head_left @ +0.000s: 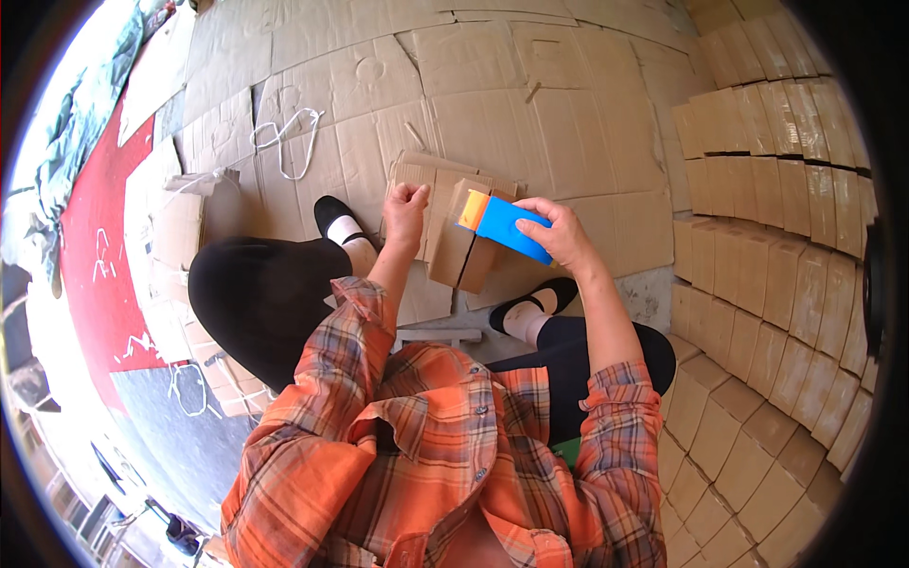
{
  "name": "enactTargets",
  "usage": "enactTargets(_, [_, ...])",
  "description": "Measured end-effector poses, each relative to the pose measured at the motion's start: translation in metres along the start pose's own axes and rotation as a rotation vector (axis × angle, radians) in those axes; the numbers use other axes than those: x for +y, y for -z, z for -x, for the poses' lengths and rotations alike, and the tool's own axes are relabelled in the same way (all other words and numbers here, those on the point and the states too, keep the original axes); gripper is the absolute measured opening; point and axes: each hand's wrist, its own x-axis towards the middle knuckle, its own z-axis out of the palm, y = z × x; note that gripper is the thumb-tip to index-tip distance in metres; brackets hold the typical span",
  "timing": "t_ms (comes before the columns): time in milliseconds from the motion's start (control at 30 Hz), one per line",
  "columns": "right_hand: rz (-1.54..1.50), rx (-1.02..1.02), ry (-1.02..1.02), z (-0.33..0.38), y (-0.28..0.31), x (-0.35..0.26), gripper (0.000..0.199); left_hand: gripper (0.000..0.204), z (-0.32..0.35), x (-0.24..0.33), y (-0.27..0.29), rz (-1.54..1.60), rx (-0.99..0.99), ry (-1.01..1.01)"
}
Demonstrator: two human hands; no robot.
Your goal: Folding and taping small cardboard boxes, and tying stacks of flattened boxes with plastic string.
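My right hand [559, 232] grips a blue block-shaped tool with a yellow-orange end [511, 227], which looks like a packing tape dispenser. Its yellow end points left, above a small brown cardboard box [453, 248] that sits between my feet. To the left of the tool, my left hand [405, 213] is raised with its fingers curled together. Whether anything thin is pinched in them cannot be made out. Flat cardboard pieces [407, 172] lie beside the box, partly behind my left hand. The tool and my right hand hide part of the box's right side.
Stacked brown boxes [757, 265] form a wall along the right. Flattened cardboard [492, 114] covers the floor, with a loop of white string [284, 142] on it. Tied cardboard bundles [227, 369] stand to the left, near a red sheet [95, 256]. A low stool [436, 335] is under me.
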Motion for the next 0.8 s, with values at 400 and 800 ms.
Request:
enactTargets(400, [0.227, 0.029, -0.06, -0.002, -0.008, -0.008, 0.036, 0.02, -0.005, -0.055, -0.03, -0.14, 0.001, -0.005])
enactTargets(800, [0.283, 0.081, -0.069, -0.003, -0.01, -0.01, 0.035, 0.047, 0.031, -0.017, -0.015, -0.012, -0.398, -0.194])
